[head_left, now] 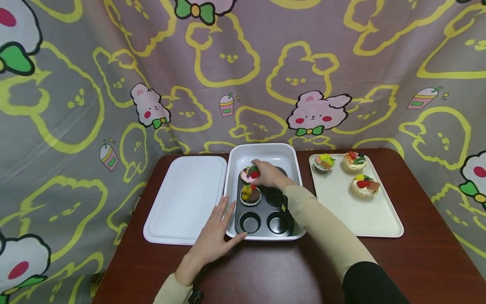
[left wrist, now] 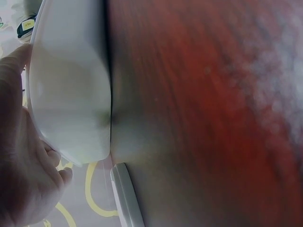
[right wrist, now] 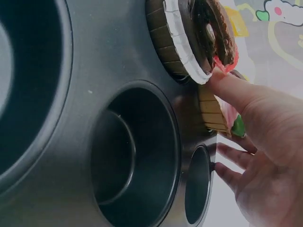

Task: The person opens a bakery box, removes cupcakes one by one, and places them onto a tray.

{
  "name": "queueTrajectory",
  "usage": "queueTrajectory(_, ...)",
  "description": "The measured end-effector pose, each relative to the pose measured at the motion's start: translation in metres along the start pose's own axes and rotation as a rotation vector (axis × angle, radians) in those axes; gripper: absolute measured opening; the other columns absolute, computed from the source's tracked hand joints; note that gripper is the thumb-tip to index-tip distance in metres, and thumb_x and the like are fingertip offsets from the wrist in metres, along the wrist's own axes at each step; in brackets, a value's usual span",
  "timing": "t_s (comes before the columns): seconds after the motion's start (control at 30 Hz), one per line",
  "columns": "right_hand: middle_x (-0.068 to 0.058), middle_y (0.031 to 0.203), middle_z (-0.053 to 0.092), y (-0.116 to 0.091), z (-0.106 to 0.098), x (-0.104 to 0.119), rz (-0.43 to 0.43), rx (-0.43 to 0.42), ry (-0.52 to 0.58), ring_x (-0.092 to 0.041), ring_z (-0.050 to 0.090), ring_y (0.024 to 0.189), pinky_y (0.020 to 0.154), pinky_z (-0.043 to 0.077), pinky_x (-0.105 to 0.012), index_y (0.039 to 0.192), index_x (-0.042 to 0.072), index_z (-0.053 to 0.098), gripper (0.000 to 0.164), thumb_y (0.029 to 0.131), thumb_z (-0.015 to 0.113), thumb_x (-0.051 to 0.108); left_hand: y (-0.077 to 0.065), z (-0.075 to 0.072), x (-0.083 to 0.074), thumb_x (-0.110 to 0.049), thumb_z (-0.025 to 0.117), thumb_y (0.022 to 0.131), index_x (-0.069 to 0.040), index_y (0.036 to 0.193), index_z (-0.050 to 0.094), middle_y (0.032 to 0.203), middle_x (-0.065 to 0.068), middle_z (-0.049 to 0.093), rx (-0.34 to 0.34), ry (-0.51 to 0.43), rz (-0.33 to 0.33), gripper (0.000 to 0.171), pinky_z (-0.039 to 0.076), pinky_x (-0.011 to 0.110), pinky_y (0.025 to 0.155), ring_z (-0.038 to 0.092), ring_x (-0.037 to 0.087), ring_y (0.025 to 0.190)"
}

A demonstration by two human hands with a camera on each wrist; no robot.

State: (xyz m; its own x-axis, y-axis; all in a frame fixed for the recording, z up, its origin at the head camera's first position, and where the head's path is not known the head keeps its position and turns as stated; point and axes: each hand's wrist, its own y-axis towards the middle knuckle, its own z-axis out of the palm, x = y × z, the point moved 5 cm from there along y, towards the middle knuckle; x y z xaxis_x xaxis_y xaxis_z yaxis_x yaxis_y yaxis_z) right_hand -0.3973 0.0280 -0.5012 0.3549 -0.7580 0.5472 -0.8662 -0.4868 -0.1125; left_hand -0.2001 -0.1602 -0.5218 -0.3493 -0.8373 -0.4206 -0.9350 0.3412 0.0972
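Pink-topped cupcake (head_left: 248, 175): was pinched by right hand (head_left: 268, 174) at muffin tin (head_left: 263, 216), with left hand (head_left: 214, 235) spread against white tub (head_left: 262, 154).

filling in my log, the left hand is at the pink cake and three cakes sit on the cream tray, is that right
Wrong hand: the head view shows the right hand at the pink cake, while three cakes sit on the cream tray.

A muffin pan (head_left: 263, 210) is lying in a basin (head_left: 262, 149) between left tray (head_left: 186, 198) and right tray (head_left: 373, 216); two cupcakes (head_left: 250, 196) are apparently occupying its left column
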Motion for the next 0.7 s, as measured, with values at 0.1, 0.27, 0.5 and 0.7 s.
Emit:
queueTrajectory(0.1, -0.024, 0.153, 0.064, -0.0005, 0.0006, -0.0015, 0.019, 0.000, 0.043, -0.035, 0.066, 0.137, 0.124, 0.052, -0.048, 0.162, -0.003, 0.046, 0.084, 0.094, 0.089, 0.023, 0.0001, 0.0001, 0.0002, -0.071, 0.065, 0.099, -0.012, 0.174, 0.033, 0.186, 0.016, 0.017, -0.007, -0.001, 0.005, 0.101, 0.028, 0.064, 0.137, 0.021, 0.037, 0.173)
queueTrajectory(0.27, -0.026, 0.148, 0.067, -0.0004, 0.0005, -0.0003, 0.001, -0.011, 0.052, -0.037, 0.067, 0.134, 0.122, 0.053, -0.048, 0.158, -0.006, 0.049, 0.081, 0.094, 0.089, 0.022, 0.0006, 0.0000, 0.0009, -0.070, 0.065, 0.099, -0.013, 0.174, 0.032, 0.186, 0.016, 0.016, -0.006, 0.006, 0.000, 0.100, 0.028, 0.063, 0.137, 0.020, 0.037, 0.173)
queueTrajectory(0.5, -0.023, 0.137, 0.072, -0.0002, 0.0045, -0.0015, -0.021, -0.023, 0.072, -0.035, 0.070, 0.125, 0.116, 0.056, -0.049, 0.147, -0.007, 0.058, 0.067, 0.093, 0.089, 0.020, -0.0007, 0.0000, 0.0014, -0.068, 0.067, 0.099, -0.014, 0.174, 0.032, 0.186, 0.016, 0.016, -0.001, -0.009, -0.004, 0.099, 0.027, 0.063, 0.137, 0.019, 0.038, 0.173)
queueTrajectory(0.7, -0.023, 0.135, 0.073, -0.0038, 0.0052, -0.0029, -0.022, -0.057, 0.104, -0.035, 0.071, 0.122, 0.113, 0.058, -0.048, 0.146, -0.007, 0.060, 0.068, 0.091, 0.090, 0.021, -0.0020, 0.0001, 0.0018, -0.068, 0.067, 0.098, -0.013, 0.174, 0.033, 0.186, 0.016, 0.016, 0.008, -0.004, -0.001, 0.100, 0.027, 0.062, 0.138, 0.020, 0.039, 0.173)
